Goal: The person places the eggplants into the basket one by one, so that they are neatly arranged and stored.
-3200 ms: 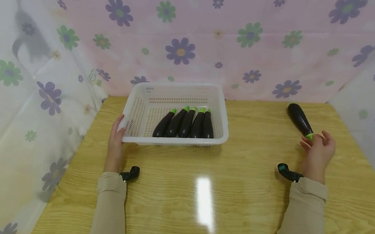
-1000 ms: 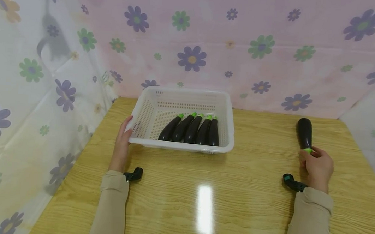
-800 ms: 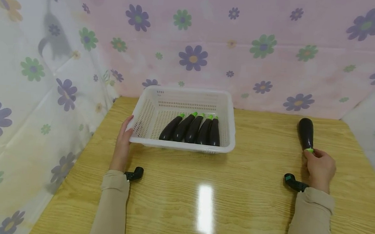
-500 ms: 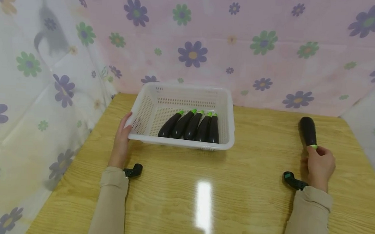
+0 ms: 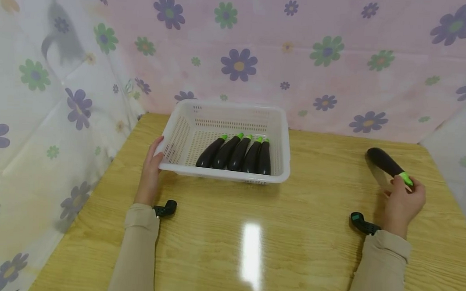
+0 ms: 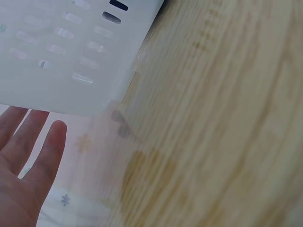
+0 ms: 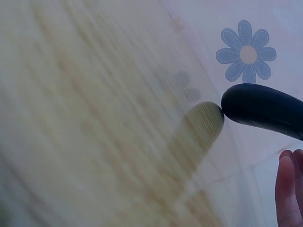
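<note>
On the table's right, my right hand (image 5: 405,203) pinches an eggplant (image 5: 384,162) by its green stem end. The stem end is raised; in the right wrist view the eggplant's blunt end meets its reflection on the table, touching or nearly touching it. My left hand (image 5: 150,172) is at the front left corner of a white perforated plastic basket (image 5: 223,175), touching its rim. Its visible fingers (image 6: 54,142) look straight in the left wrist view, some tips hidden behind the basket. Inside the basket, several dark eggplants (image 5: 238,154) lie side by side, green ends toward the back.
The wood-grain table (image 5: 307,237) has a bright light reflection near its middle. A pink flowered cloth (image 5: 270,46) hangs behind it, with white flowered cloth at the left and right. Each wrist wears a small black camera (image 5: 363,223).
My right hand has gripped the eggplant's stem end, raised it and swung it to the right. The left hand stays at the basket's corner; the view has shifted slightly.
</note>
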Demonstrator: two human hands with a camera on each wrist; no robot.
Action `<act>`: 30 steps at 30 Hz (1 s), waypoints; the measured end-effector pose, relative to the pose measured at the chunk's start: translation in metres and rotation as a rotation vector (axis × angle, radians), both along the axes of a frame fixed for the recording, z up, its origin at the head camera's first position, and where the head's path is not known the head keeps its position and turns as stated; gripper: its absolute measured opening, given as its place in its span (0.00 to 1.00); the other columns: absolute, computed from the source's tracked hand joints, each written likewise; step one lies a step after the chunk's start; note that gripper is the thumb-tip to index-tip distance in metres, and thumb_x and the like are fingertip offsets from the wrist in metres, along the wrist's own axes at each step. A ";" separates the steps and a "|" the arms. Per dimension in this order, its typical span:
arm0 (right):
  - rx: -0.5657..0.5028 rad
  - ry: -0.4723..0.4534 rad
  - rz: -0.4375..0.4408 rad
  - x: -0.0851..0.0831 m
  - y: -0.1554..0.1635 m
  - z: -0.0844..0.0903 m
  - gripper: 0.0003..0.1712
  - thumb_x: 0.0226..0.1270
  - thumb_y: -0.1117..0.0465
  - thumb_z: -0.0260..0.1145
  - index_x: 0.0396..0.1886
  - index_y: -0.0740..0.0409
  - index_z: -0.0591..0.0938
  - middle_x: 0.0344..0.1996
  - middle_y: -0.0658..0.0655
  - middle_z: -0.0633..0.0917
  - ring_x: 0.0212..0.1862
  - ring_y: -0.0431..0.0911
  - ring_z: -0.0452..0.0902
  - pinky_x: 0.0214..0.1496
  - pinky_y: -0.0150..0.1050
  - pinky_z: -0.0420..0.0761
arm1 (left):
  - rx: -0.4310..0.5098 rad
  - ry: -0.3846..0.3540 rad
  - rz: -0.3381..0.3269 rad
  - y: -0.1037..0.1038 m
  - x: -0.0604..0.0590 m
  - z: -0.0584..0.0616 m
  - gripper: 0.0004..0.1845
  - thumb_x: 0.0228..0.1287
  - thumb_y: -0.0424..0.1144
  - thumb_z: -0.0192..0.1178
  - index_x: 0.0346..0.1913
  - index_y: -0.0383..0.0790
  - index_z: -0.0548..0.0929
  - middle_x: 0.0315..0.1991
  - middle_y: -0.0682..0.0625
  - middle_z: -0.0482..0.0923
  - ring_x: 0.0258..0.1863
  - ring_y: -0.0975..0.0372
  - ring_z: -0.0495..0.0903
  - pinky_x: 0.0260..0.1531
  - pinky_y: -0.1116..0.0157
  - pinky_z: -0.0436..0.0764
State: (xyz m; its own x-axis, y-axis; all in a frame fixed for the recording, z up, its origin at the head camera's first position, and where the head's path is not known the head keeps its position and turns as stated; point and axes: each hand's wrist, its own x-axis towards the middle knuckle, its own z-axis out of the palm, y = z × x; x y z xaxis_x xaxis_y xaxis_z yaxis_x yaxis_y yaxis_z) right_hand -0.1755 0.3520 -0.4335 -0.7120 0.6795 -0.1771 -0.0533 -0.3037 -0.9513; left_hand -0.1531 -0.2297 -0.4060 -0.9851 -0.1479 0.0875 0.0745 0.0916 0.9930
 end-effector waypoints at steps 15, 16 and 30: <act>-0.134 0.261 -0.041 -0.002 -0.002 0.002 0.21 0.54 0.65 0.65 0.48 0.60 0.70 0.49 0.59 0.73 0.50 0.48 0.73 0.25 0.34 0.77 | -0.020 0.007 -0.002 -0.001 -0.003 0.002 0.24 0.69 0.41 0.35 0.67 0.57 0.56 0.65 0.54 0.54 0.61 0.58 0.57 0.56 0.52 0.56; -0.137 0.265 -0.048 -0.002 -0.002 0.002 0.21 0.54 0.66 0.65 0.47 0.61 0.70 0.49 0.59 0.73 0.49 0.48 0.73 0.25 0.34 0.77 | -0.018 0.005 -0.001 -0.001 -0.003 0.002 0.24 0.69 0.40 0.35 0.67 0.56 0.56 0.65 0.54 0.54 0.61 0.58 0.57 0.56 0.52 0.56; -0.089 0.352 -0.100 -0.001 -0.003 0.010 0.17 0.57 0.63 0.63 0.45 0.63 0.74 0.41 0.60 0.75 0.43 0.48 0.74 0.29 0.36 0.77 | 0.014 0.008 -0.009 0.000 -0.001 0.001 0.24 0.69 0.39 0.34 0.67 0.54 0.55 0.66 0.54 0.52 0.62 0.58 0.56 0.57 0.53 0.55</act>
State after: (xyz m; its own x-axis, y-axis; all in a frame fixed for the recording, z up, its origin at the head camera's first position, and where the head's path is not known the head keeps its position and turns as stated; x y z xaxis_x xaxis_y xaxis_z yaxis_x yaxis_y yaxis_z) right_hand -0.1768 0.3486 -0.4231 -0.6709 0.7416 0.0052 -0.4057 -0.3612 -0.8396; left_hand -0.1540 -0.2302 -0.4055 -0.9857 -0.1400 0.0935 0.0834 0.0767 0.9936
